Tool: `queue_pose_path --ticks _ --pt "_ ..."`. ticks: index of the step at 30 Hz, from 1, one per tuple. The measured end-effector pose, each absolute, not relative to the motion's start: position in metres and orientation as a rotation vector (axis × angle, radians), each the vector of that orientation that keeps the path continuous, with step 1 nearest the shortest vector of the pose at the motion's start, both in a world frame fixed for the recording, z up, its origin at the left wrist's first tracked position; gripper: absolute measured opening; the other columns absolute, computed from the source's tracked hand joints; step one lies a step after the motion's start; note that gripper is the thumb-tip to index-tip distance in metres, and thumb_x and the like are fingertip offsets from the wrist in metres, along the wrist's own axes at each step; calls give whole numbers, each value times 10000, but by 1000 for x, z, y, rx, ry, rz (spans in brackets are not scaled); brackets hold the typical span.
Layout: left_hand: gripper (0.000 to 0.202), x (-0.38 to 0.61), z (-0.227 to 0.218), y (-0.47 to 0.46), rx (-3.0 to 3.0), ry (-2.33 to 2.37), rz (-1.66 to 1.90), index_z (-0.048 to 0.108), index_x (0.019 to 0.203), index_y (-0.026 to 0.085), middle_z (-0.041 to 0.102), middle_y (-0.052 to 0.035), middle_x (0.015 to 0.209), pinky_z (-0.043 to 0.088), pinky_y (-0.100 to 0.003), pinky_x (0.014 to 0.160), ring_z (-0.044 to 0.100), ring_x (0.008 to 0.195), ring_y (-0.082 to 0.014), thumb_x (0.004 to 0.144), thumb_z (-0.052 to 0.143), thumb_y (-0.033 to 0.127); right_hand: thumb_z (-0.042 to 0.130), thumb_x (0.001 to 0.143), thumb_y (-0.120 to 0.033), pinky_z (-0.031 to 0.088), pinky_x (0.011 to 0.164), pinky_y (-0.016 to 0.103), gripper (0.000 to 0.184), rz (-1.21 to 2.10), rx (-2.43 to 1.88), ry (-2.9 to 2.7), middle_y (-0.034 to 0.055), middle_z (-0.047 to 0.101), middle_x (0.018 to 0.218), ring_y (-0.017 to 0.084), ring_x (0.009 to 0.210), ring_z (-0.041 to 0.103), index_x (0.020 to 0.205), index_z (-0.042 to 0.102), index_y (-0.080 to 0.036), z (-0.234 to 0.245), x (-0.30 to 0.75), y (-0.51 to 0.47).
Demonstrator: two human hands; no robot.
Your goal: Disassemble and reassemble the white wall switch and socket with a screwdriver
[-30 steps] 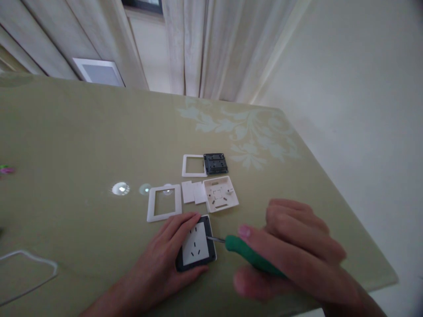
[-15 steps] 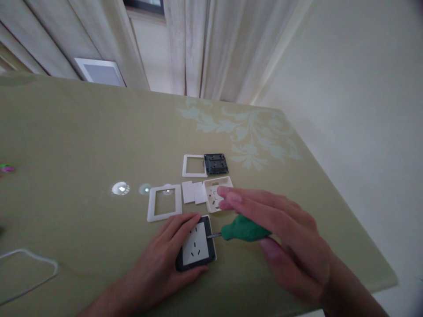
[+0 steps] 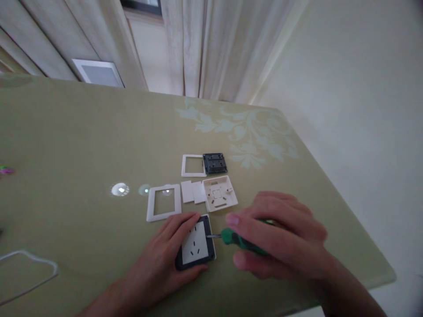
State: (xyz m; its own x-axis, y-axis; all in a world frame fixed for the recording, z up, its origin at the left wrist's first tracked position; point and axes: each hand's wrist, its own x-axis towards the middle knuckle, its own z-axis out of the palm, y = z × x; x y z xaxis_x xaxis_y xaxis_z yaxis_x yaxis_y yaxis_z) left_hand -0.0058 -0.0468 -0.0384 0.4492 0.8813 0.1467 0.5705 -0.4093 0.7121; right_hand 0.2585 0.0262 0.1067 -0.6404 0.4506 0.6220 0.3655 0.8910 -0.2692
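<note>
My left hand is closed around the sides of a wall socket with a white face and a dark border. Its slots face up toward me. In my right hand is a green-handled screwdriver, gripped between thumb and fingers. The metal tip meets the dark border on the socket's right side; the screw under it is too small to make out. Just beyond the socket lies an open white back box, with two small white plates beside it.
A white frame lies left of the plates. Farther back, another white frame touches a dark socket module. A white cable curves at the left. The table's right edge runs beside the wall.
The fingers of my right hand have curled from stretched out to wrapped around the screwdriver handle, uncovering the back box. My left hand and the socket have stayed in place.
</note>
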Motion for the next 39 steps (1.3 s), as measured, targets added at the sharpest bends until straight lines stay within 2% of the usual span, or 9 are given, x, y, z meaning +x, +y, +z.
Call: queue_pose_path --ticks 3,7,13,19,23,25,30,36,39 --pt "932 -6 -38 -47 2121 1215 682 318 1678 326 544 -129 1591 573 -629 1135 571 1412 -383 905 835 380 645 1063 -431 588 651 339 400 20 -560 -2336 46 747 801 173 670 675 1266 719 -94 106 259 27" --pt "936 -6 -37 -47 2118 1221 663 314 1680 332 532 -118 1611 566 -619 1150 559 1433 -379 901 832 363 363 1149 -276 622 1024 365 493 500 -607 -2366 174 720 1414 209 1213 734 1576 469 -55 109 256 30" --pt "890 -6 -36 -46 2126 1210 687 339 1666 317 566 -132 1568 590 -609 1115 596 1390 -378 912 812 344 813 962 -419 587 649 277 299 -3 -527 -2245 18 747 828 132 658 672 1122 760 -171 101 254 32" --pt "938 -4 -34 -46 2136 1220 727 322 1681 321 566 -136 1573 592 -607 1116 597 1396 -386 895 833 339 475 1116 -196 600 1089 316 421 676 -582 -2375 131 684 1469 194 1367 661 1521 583 -151 117 260 31" --pt "923 -4 -35 -45 2127 1220 705 333 1676 314 573 -126 1567 594 -593 1117 606 1385 -371 899 832 340 766 1011 -298 626 860 249 170 445 -525 -2210 47 730 1071 142 957 729 1143 772 -192 106 257 32" --pt "928 -5 -36 -46 2128 1224 683 328 1676 313 564 -130 1575 592 -594 1118 599 1393 -375 900 836 358 834 954 -403 617 806 259 248 311 -551 -2171 28 698 956 143 867 699 1058 784 -183 105 257 32" --pt "929 -6 -37 -47 2154 1219 696 302 1681 297 538 -151 1599 574 -614 1134 562 1434 -393 913 821 352 594 1090 -223 572 1129 308 446 725 -541 -2392 151 695 1462 208 1367 661 1522 589 -110 121 264 34" --pt "914 -5 -34 -46 2122 1218 701 341 1669 309 576 -141 1550 593 -607 1096 607 1367 -385 902 834 360 878 920 -354 662 809 274 376 495 -615 -2167 36 775 1010 162 887 747 1243 762 -202 109 257 30" --pt "912 -5 -34 -46 2121 1214 702 345 1669 308 568 -141 1569 587 -609 1107 601 1384 -389 901 834 361 853 942 -364 662 918 308 388 417 -656 -2229 92 798 1164 199 1041 770 1259 748 -168 113 258 27"
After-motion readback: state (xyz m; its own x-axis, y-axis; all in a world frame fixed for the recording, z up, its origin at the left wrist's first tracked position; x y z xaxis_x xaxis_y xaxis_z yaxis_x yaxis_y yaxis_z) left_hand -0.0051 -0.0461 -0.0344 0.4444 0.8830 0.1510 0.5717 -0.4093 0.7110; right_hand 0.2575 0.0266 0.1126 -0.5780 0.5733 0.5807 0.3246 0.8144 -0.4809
